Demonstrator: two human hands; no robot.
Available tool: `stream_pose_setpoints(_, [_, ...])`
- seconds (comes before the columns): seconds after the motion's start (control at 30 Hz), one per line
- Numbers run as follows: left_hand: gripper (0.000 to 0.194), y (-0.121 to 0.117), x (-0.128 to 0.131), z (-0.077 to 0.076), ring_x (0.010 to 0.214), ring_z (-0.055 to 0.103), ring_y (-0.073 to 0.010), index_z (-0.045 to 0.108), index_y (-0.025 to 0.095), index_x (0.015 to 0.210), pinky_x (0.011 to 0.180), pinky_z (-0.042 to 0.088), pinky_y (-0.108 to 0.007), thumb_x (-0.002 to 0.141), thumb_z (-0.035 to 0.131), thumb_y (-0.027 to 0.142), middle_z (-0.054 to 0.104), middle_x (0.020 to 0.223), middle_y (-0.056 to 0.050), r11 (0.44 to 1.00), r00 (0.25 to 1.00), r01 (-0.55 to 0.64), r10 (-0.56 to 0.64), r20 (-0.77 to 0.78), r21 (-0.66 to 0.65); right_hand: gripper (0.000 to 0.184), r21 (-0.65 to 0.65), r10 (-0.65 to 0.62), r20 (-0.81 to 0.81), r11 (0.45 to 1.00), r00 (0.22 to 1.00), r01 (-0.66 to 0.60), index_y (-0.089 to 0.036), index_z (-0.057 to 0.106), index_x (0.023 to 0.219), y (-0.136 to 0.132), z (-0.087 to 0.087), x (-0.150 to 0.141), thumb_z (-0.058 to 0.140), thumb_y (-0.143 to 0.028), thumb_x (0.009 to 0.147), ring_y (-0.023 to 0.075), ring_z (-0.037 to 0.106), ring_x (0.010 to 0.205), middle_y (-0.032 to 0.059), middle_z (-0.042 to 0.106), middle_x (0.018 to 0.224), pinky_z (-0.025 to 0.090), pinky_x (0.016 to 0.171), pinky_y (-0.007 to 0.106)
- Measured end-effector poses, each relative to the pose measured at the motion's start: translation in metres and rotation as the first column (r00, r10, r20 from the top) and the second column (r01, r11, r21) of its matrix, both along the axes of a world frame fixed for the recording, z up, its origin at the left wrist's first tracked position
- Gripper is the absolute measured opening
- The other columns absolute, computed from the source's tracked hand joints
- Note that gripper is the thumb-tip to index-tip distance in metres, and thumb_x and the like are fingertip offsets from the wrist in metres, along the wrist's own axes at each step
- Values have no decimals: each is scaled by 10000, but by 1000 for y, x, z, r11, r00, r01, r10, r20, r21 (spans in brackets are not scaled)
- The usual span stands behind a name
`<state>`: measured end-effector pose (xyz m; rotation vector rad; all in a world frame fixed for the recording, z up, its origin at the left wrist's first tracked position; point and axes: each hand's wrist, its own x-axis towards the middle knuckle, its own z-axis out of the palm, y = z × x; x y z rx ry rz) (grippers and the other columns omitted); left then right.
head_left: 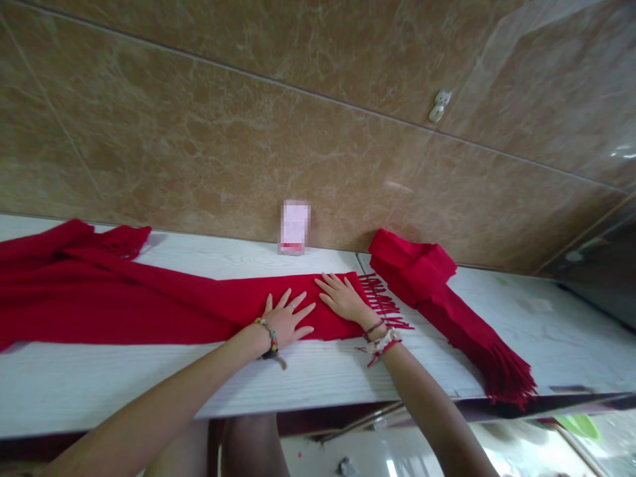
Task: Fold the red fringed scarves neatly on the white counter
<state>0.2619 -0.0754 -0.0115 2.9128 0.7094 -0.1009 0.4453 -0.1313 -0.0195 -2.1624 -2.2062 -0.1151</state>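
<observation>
A long red scarf (163,305) lies spread along the white counter, its fringed end toward the right and its left part loosely bunched. My left hand (287,319) rests flat on it, fingers spread. Close to the fringe, my right hand (342,298) also presses flat on the cloth with its fingers stretched out. Neither hand grips anything. Right of the fringe is a second red scarf (447,311), folded and narrow, its own fringe hanging over the counter's front edge.
Behind the white wood-grain counter (124,377) rises a brown marbled tile wall (223,132). A blurred pinkish card-like thing (295,225) stands against it. A small white hook (439,106) is fixed higher up. Below the front edge, a green basin (579,426) shows at the right.
</observation>
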Motion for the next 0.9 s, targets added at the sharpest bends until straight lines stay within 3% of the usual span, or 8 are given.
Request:
stream_pose_setpoints(0.2, [680,8,-14,11,1258,14,-422,171,351,1339,892,123,-677,747,418,577,71,1442,-39,988,976,-116,95,-194,-99,450,22,-10,-30,1000,1000,11,-215,324,1308,-1,1,0,274,-353,883,250,252,1258,73,298,1378,243,978,508])
stream_pose_setpoints(0.37, [741,42,-69,23,1280,28,-358,157,296,1352,944,158,-601,732,512,491,22,1442,-91,994,981,-83,93,-168,65,439,45,0,-22,999,1000,1,-210,346,1295,1,-2,2,282,-344,882,247,267,1252,81,314,1369,259,971,508])
stream_pose_setpoints(0.5, [626,97,-147,27,1259,192,-327,289,250,1318,942,276,-506,751,535,351,197,1412,-125,973,979,-117,147,-144,198,434,57,18,-13,998,1000,-17,-214,351,1291,3,-7,5,285,-336,879,251,278,1247,77,334,1360,273,959,521])
stream_pose_setpoints(0.63, [385,138,-206,26,1096,463,-202,491,193,1178,906,370,-335,795,452,185,485,1229,-105,941,986,-109,143,-85,320,428,91,45,13,995,999,-46,-211,370,1279,6,-14,11,305,-324,872,257,302,1235,85,354,1348,299,944,522])
stream_pose_setpoints(0.8, [226,156,-219,31,843,575,-163,627,143,916,805,432,-294,783,445,130,629,897,-72,898,992,-90,120,-43,431,406,131,40,9,991,999,-41,-191,444,1227,11,-10,7,373,-287,839,294,339,1209,121,407,1308,317,925,547])
stream_pose_setpoints(0.9, [207,159,-219,44,781,572,-150,636,137,838,769,443,-271,785,437,115,621,844,-72,868,999,-50,44,24,494,406,180,149,-92,975,985,-130,-151,468,1204,13,7,-18,407,-289,826,259,357,1202,141,435,1279,322,967,467])
